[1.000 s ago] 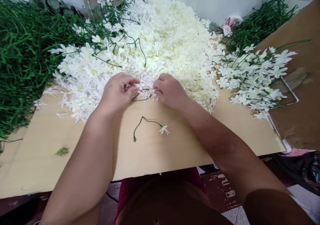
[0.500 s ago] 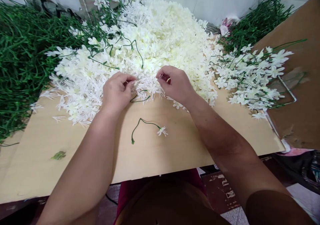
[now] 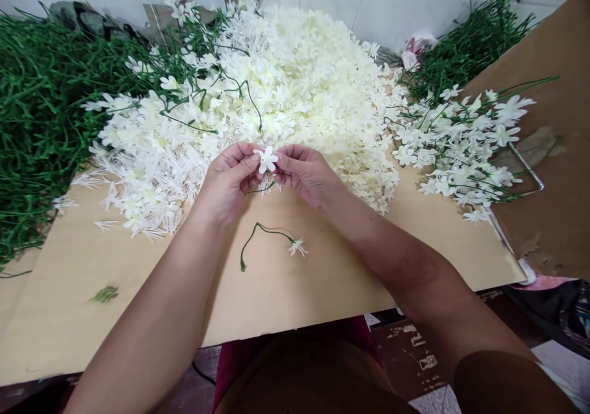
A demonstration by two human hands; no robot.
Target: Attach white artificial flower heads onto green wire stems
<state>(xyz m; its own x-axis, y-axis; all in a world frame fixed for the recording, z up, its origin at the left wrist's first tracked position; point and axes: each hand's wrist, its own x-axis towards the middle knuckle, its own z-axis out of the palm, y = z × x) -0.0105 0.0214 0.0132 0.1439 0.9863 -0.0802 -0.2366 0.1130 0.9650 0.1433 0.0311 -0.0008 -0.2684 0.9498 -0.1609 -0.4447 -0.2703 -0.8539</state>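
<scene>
A small white flower [image 3: 266, 160] is pinched between both hands at the middle, facing up. My left hand [image 3: 234, 177] grips its left side with thumb and finger, and my right hand [image 3: 302, 171] holds its right side. Just below the fingers, part of a green stem shows. Nearer me on the board lies a curved green stem [image 3: 251, 243] with a spiky white piece [image 3: 297, 247] at one end. Behind the hands rises a big heap of white petals [image 3: 313, 82], with spiky white pieces at its left front.
Green stems [image 3: 41, 94] are piled at the left, more [image 3: 465, 45] at the back right. Stemmed white flowers [image 3: 461, 137] lie at the right against a brown cardboard panel [image 3: 553, 156]. A green scrap [image 3: 105, 294] rests on the wooden board [image 3: 152, 291].
Both hands have come together from either side of the spiky pieces. A white flower now shows between their fingertips.
</scene>
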